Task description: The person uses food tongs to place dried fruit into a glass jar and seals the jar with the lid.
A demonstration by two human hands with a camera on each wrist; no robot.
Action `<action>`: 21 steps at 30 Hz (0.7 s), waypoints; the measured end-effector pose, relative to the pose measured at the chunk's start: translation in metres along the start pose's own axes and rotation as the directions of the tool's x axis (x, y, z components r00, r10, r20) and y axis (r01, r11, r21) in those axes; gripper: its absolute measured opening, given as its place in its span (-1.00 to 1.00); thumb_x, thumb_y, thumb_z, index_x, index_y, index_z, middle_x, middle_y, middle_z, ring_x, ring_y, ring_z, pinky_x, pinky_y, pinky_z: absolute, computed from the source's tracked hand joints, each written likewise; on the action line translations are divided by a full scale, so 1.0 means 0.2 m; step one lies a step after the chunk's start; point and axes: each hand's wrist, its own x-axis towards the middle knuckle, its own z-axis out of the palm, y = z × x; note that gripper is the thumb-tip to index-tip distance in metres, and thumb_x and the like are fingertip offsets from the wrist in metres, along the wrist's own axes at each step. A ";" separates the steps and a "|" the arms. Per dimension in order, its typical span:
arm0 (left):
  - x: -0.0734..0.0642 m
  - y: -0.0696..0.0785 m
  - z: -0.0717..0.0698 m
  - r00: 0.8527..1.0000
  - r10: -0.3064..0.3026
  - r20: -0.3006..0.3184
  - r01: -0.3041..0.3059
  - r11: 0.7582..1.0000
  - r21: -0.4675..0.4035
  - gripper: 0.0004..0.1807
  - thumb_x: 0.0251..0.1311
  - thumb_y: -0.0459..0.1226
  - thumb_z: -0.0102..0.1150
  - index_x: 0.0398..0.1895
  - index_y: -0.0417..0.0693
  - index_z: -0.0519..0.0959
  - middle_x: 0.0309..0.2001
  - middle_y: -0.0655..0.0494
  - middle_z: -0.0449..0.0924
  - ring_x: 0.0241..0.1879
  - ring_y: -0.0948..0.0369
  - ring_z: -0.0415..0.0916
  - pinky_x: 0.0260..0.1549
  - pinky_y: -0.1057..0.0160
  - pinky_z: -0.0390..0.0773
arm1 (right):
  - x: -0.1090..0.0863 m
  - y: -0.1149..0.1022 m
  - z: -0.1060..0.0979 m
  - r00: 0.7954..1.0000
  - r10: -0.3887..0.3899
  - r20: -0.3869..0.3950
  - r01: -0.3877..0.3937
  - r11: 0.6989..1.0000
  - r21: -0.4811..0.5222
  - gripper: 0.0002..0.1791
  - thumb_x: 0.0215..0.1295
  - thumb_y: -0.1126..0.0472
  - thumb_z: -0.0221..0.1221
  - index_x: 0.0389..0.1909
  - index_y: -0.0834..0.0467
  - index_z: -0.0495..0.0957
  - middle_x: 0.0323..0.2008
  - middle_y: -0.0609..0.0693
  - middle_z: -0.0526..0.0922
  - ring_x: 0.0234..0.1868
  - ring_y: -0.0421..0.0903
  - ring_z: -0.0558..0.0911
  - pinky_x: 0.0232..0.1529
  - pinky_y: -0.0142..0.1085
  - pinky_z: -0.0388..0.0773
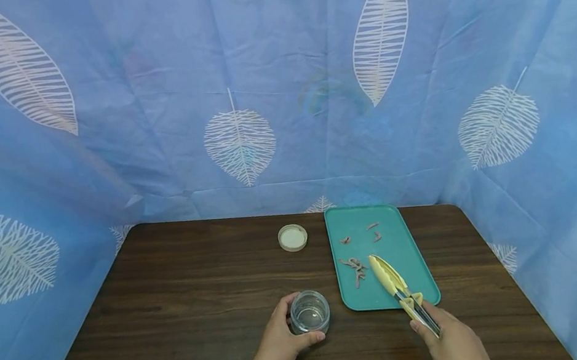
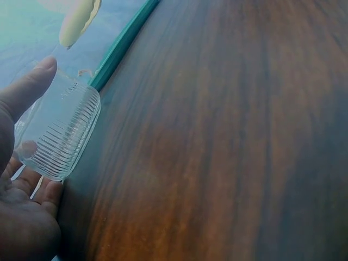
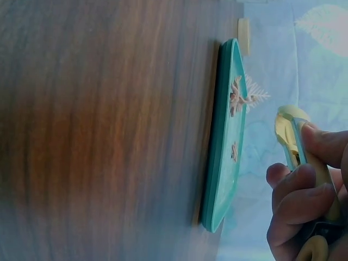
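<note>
My left hand [image 1: 284, 337] holds a clear glass jar [image 1: 310, 312], thumb on the near side and fingers round the far side. Ribbed walls of the jar [image 2: 65, 128] show in the left wrist view. In my right hand [image 1: 454, 339] is a pair of tongs [image 1: 403, 293] with pale yellow tips and metal arms, gripped by fingers and thumb. The tips reach over a teal tray [image 1: 403, 237], with nothing seen between them. Thin pinkish-brown strips [image 1: 356, 269] lie in a small heap on the tray, left of the tongs; several others [image 1: 377, 236] are scattered farther back.
A round lid [image 1: 293, 238], pale inside, lies on the dark wooden table [image 1: 199, 293] behind the jar and left of the tray. Blue cloth with white leaf prints [image 1: 279, 82] hangs behind the table and along both sides.
</note>
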 end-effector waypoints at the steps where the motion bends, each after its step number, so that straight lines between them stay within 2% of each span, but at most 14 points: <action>1: 0.00 0.00 0.00 1.000 0.000 -0.002 0.000 1.000 0.002 0.03 0.03 -0.08 0.75 0.56 -0.01 0.37 0.37 -0.10 0.53 0.24 0.02 0.50 0.21 -0.04 0.53 | 0.00 0.00 0.00 1.000 -0.004 -0.003 0.004 1.000 0.000 -0.23 0.60 -0.08 0.25 0.59 0.31 0.34 0.43 0.49 0.49 0.34 0.55 0.57 0.20 0.44 0.54; 7: 0.00 0.00 0.00 1.000 0.003 -0.001 -0.003 1.000 0.008 0.04 0.03 -0.07 0.75 0.56 -0.01 0.36 0.38 -0.09 0.53 0.24 0.04 0.49 0.22 -0.01 0.52 | -0.05 -0.03 0.02 0.999 -0.037 -0.030 0.036 0.999 -0.028 -0.28 0.55 0.00 0.31 0.54 0.32 0.41 0.38 0.49 0.55 0.25 0.52 0.64 0.15 0.40 0.60; 10: 0.00 -0.01 0.00 1.000 0.005 0.001 -0.005 1.000 0.009 0.04 0.03 -0.08 0.75 0.56 -0.02 0.36 0.38 -0.10 0.52 0.24 0.04 0.49 0.22 -0.02 0.52 | -0.07 -0.04 0.03 0.996 -0.074 -0.050 0.072 0.997 -0.041 -0.30 0.51 0.05 0.35 0.50 0.34 0.45 0.25 0.45 0.66 0.01 0.36 0.79 -0.02 0.27 0.70; 12: 0.00 -0.01 0.00 1.000 0.006 0.001 -0.006 1.000 0.009 0.04 0.03 -0.08 0.75 0.57 -0.02 0.36 0.38 -0.10 0.52 0.24 0.03 0.49 0.22 -0.03 0.52 | -0.09 -0.05 0.03 0.993 -0.096 -0.063 0.094 0.995 -0.041 -0.31 0.49 0.07 0.37 0.49 0.34 0.47 0.13 0.39 0.73 -0.19 0.17 0.81 -0.16 0.15 0.73; 15: 0.00 -0.01 0.01 1.000 0.007 -0.001 -0.007 1.000 0.007 0.04 0.04 -0.08 0.74 0.57 -0.01 0.36 0.37 -0.10 0.53 0.23 0.03 0.50 0.21 -0.04 0.52 | -0.12 -0.07 0.02 0.990 -0.114 -0.077 0.111 0.993 -0.040 -0.30 0.46 0.08 0.39 0.49 0.32 0.47 0.00 0.25 0.78 -0.38 -0.11 0.68 -0.32 -0.04 0.68; 21: 0.00 0.00 0.00 1.000 0.008 -0.002 -0.008 1.000 0.008 0.04 0.04 -0.08 0.74 0.57 -0.02 0.36 0.38 -0.11 0.52 0.24 0.01 0.50 0.21 -0.07 0.53 | -0.16 -0.11 0.01 0.985 -0.151 -0.085 0.147 0.987 -0.058 -0.28 0.42 0.08 0.41 0.50 0.28 0.48 -0.13 0.03 0.77 -0.43 -0.20 0.53 -0.39 -0.20 0.57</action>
